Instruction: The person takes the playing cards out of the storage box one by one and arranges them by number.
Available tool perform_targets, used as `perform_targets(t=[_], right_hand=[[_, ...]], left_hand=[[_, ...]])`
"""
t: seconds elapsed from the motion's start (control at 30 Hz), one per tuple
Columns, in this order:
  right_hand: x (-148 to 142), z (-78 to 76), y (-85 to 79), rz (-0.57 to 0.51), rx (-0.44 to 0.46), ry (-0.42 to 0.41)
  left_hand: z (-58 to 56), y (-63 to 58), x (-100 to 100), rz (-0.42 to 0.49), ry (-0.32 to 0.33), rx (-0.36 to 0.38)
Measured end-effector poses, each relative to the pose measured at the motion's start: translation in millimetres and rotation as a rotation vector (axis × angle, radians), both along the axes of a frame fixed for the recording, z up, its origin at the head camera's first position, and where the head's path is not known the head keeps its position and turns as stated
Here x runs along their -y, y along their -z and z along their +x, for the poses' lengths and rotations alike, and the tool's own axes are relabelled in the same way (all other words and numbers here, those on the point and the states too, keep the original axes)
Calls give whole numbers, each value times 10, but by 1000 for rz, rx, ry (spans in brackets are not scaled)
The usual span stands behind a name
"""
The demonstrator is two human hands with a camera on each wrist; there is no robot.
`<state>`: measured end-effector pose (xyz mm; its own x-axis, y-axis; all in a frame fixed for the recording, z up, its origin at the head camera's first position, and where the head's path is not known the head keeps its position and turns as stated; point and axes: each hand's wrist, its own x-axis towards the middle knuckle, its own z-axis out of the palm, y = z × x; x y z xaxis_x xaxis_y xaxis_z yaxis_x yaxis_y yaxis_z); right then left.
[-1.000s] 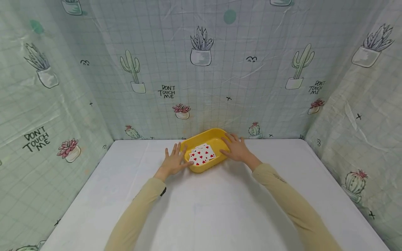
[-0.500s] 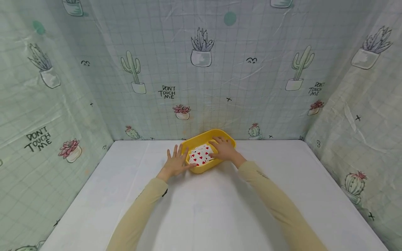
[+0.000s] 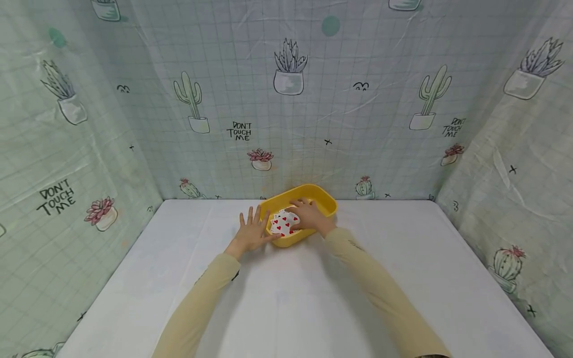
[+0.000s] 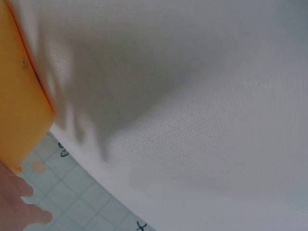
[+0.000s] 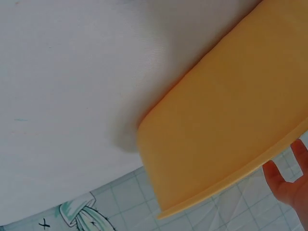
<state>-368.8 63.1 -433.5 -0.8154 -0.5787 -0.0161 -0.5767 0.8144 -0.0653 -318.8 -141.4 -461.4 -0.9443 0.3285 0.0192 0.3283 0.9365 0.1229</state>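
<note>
A yellow oblong plastic tray stands slantwise near the table's back edge. Face-up playing cards lie in its left half, the top one showing red hearts. My left hand is spread at the tray's left end, its thumb along the front rim. Reaching over the tray, my right hand covers the right side of the cards, fingers apart. In the left wrist view, parts of the left hand show below the tray wall. The right wrist view has right-hand fingertips by the tray's rim.
A white table extends in front of the tray. Behind it and on both sides hang curtains printed with cacti and potted plants. Beige sleeves cover both forearms.
My right hand has moved left from the tray's right end to over the cards. The left hand has barely shifted, staying at the tray's left end.
</note>
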Motion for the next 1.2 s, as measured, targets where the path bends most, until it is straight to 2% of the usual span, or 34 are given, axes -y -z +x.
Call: perform_targets(t=[0.2,0.33,0.53,0.83,1.0,1.2], right_hand=[[80,-49,6,17,66,-49],[136,-69,26,54,85,-42],[222,-80,51,75,136,-6],[236,-101,109,123,288,91],[217,-117,122,163,276,101],[189,-128,109,105,312,169]], left_hand=[[-14,14,0,-10,0,-4],[-19,23,5,-7,2,-4],[-22,18,3,1,-6,10],[-13,21,-1,5,-13,15],[9,12,-10,10,-15,15],[26,19,-18,12,-19,11]])
